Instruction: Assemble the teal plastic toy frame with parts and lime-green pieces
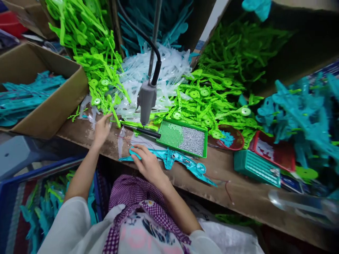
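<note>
My right hand (148,163) lies on a long teal plastic toy part (182,162) at the front of the wooden bench (238,190), fingers curled over its left end. My left hand (102,128) reaches toward the heap of bright green plastic parts (100,77), its fingers closing at the edge of the pile beside clear plastic pieces (161,67). A grey hanging power screwdriver (146,100) dangles between both hands, with nobody holding it. Just right of it sits a green tray (172,134) with small silver screws (192,140).
A cardboard box (50,106) with teal parts stands at the left. More green parts (212,98) and teal parts (299,116) are piled at the right. A red bowl (230,137), a teal box (255,167) and a red tray (275,151) sit right of the screw tray. A blue crate (16,197) is below.
</note>
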Demonstrator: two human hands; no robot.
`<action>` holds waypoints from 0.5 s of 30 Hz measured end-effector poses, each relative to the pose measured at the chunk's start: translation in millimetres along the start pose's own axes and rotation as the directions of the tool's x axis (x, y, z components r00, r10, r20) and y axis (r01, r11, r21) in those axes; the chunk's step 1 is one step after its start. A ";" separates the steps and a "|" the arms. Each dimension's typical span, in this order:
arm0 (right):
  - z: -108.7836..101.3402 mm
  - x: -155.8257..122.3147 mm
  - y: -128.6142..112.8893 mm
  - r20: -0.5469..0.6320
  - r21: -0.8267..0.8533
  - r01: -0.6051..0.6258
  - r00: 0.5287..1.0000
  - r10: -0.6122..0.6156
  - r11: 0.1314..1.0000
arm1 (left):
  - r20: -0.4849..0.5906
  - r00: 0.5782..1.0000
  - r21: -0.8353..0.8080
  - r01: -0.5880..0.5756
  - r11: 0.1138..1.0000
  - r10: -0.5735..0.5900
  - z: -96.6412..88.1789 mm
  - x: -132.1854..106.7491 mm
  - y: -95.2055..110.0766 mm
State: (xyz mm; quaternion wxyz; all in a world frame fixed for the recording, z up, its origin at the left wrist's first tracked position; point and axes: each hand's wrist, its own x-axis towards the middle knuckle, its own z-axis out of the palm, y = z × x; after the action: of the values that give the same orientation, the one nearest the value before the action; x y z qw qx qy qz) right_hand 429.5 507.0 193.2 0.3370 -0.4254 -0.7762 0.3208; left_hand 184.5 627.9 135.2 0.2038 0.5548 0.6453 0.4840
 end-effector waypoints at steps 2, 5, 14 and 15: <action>-0.6 18.9 -11.6 -0.121 0.075 0.045 0.992 -0.035 0.996 | 0.005 0.994 0.237 -0.108 0.966 0.110 -1.1 -4.4 5.5; 9.7 37.0 -15.7 -0.182 0.198 0.110 0.981 -0.074 0.974 | -0.086 0.977 0.372 -0.151 0.916 0.196 -0.6 -16.5 8.9; 6.8 -1.8 42.1 0.181 0.831 -0.405 0.845 0.504 0.381 | 0.049 0.615 0.566 -0.666 0.486 0.787 -40.7 -108.6 -37.1; 0.4 -0.9 44.4 0.211 0.862 -0.403 0.837 0.504 0.309 | 0.101 0.542 0.546 -0.731 0.409 0.834 -42.9 -115.2 -36.4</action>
State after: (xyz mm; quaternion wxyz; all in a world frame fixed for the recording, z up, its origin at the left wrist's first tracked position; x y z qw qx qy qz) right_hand 449.3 525.3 157.8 0.4397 -0.4033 -0.3250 0.7337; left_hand 166.0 508.7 92.0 -0.2700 0.7761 0.4300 0.3740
